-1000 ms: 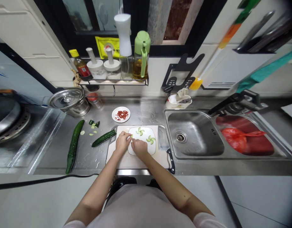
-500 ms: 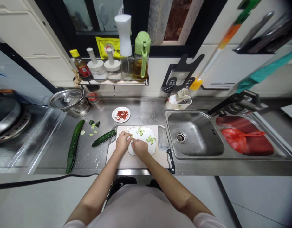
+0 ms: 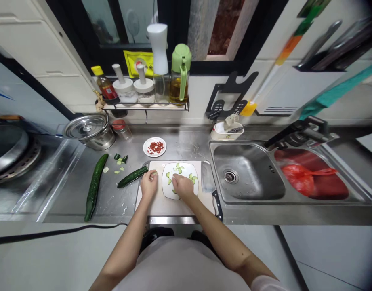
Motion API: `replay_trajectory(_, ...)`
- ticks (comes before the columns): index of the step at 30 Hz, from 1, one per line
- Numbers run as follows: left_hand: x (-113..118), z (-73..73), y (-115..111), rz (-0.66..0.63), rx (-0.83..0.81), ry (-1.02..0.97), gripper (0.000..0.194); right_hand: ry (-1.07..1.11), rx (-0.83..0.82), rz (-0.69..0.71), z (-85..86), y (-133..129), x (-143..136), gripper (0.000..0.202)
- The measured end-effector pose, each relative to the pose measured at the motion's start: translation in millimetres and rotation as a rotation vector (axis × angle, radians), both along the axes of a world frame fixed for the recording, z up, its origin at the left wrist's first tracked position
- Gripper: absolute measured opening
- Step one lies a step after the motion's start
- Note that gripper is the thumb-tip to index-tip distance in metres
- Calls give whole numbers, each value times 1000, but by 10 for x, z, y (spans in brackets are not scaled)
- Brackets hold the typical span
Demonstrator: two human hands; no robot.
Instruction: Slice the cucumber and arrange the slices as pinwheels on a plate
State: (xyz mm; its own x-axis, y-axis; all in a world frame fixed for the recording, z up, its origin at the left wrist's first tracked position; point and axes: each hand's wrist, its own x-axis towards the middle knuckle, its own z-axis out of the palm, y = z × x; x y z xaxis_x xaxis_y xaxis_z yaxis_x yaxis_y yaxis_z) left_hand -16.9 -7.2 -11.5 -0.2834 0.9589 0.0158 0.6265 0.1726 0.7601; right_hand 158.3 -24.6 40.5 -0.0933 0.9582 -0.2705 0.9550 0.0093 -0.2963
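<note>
My left hand (image 3: pixel 148 185) is over the left side of the cutting board (image 3: pixel 155 208), fingers curled in a pinch with a small pale green cucumber slice (image 3: pixel 155 173) showing at the tips. My right hand (image 3: pixel 183 186) is closed above the white plate (image 3: pixel 168 192); its fingertips are partly hidden, so I cannot make out what they hold. On the plate, cucumber slices (image 3: pixel 179 168) form small pinwheel-like groups, one at the top and another at the right (image 3: pixel 192 178). More slices lie at the plate's left (image 3: pixel 169 178). A cut cucumber (image 3: pixel 132 177) rests against the board's left edge.
A cleaver (image 3: pixel 207 178) lies along the board's right side, handle toward me. A whole cucumber (image 3: pixel 95 188) and cucumber scraps (image 3: pixel 120 159) are on the counter at left. Behind the board stands a dish of red berries (image 3: pixel 155 147). The sink (image 3: pixel 249 171) is at right.
My left hand has moved left off the plate onto the board side. My right hand has shifted slightly right, and slices at the plate's left now show.
</note>
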Motion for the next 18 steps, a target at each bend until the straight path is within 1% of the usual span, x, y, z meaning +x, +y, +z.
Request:
replay_trajectory(2,-51,-15,-67,26,-29,53,31,40,28,-49,34,-17,106,35)
replay_trajectory(4,-73,-14,-119,20,-60,116,32,80,73,-108,55,-46,221,36)
replay_trajectory(8,-35,31,-133,-2,-140,233,39,173,148,-197,61,-119,419,35)
replay_trajectory(12,24,86,-64,-2,-233,342,43,280,203,-201,31,-194,525,34)
replay_trajectory(15,42,104,-27,-6,-262,362,37,336,228,-175,-7,-245,555,33)
replay_trajectory(18,48,107,-15,-8,-252,348,33,362,231,-160,-32,-288,563,34)
